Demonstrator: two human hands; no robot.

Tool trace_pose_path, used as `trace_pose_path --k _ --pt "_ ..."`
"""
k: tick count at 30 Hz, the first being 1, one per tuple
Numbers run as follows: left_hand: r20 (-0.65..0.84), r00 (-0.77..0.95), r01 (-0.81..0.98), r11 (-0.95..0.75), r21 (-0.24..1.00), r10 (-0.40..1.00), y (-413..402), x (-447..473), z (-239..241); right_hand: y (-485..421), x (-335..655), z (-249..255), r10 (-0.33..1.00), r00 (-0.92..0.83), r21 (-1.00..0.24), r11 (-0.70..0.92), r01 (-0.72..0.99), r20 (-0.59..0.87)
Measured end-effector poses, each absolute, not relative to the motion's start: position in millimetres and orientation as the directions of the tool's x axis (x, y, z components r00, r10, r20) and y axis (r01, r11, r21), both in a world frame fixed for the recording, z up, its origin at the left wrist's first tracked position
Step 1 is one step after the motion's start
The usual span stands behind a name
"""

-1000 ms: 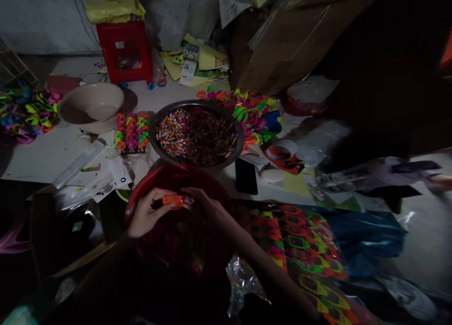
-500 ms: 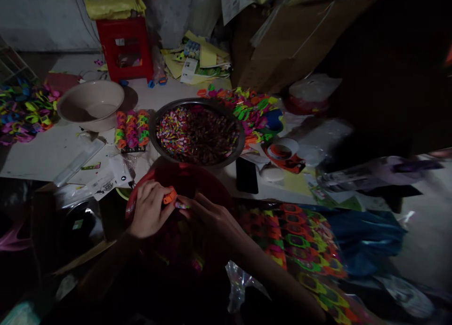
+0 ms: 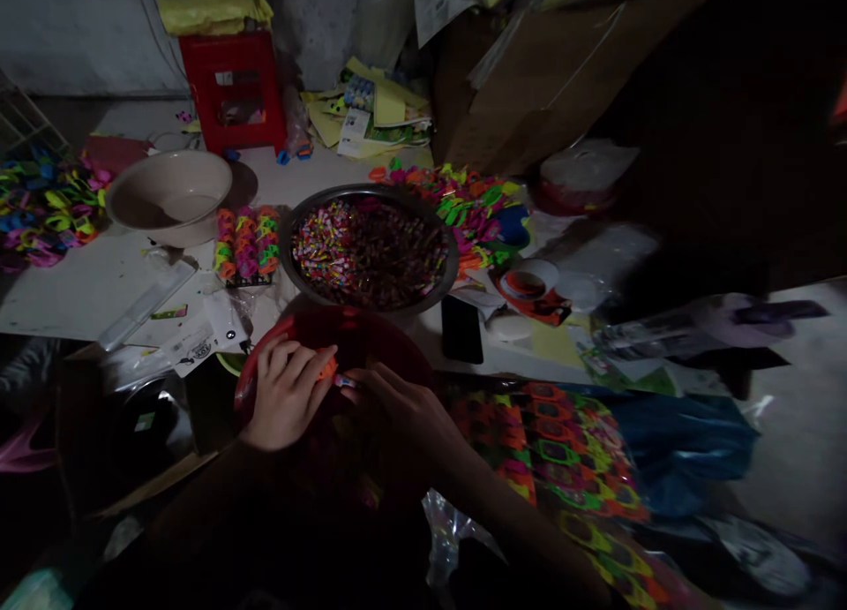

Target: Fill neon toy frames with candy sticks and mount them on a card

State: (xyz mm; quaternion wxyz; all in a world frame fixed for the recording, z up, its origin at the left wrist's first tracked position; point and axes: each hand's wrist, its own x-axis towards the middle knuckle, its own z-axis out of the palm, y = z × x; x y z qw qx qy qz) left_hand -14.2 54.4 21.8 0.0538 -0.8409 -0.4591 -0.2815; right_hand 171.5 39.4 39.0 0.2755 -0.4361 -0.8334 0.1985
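Note:
Over the red basin (image 3: 407, 350), my left hand (image 3: 286, 389) is closed around an orange plastic toy watch (image 3: 327, 364), most of it hidden by the fingers. Close beside it, my right hand (image 3: 403, 407) pinches a small candy in a printed wrapper (image 3: 344, 380), its end up against the watch. Dim colourful pieces lie inside the red basin, hard to make out. Just behind stands a wide metal bowl (image 3: 286, 255) full of small wrapped candies (image 3: 324, 248).
Loose coloured watch pieces (image 3: 463, 199) are heaped behind the bowl, more (image 3: 49, 208) at far left. A beige basin (image 3: 178, 186), a row of toy watches (image 3: 247, 244), a phone (image 3: 462, 329) and a red stool (image 3: 235, 94) stand around. Bagged watches (image 3: 562, 451) lie right.
My left hand has turned, its fingers now reaching further over the orange toy watch. Both hands have shifted slightly right, the candy staying close to the watch.

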Motion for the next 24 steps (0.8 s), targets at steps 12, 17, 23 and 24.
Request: trace_pose_path --k 12,17,23,24 --pt "0.469 0.442 0.822 -0.555 0.131 0.765 52 -7 23 41 173 31 0.853 -0.477 -0.526 0.511 0.680 0.211" --pt "0.396 0.473 0.835 -0.544 0.081 0.787 53 -2 23 42 177 33 0.847 -0.500 -0.542 0.509 0.669 0.179" --pt "0.297 0.520 0.825 -0.561 0.070 0.801 55 4 20 43 177 26 0.857 -0.509 -0.594 0.451 0.667 0.079" --pt "0.286 0.535 0.816 -0.574 0.070 0.795 56 5 20 43 176 25 0.852 -0.520 -0.601 0.450 0.660 0.068"
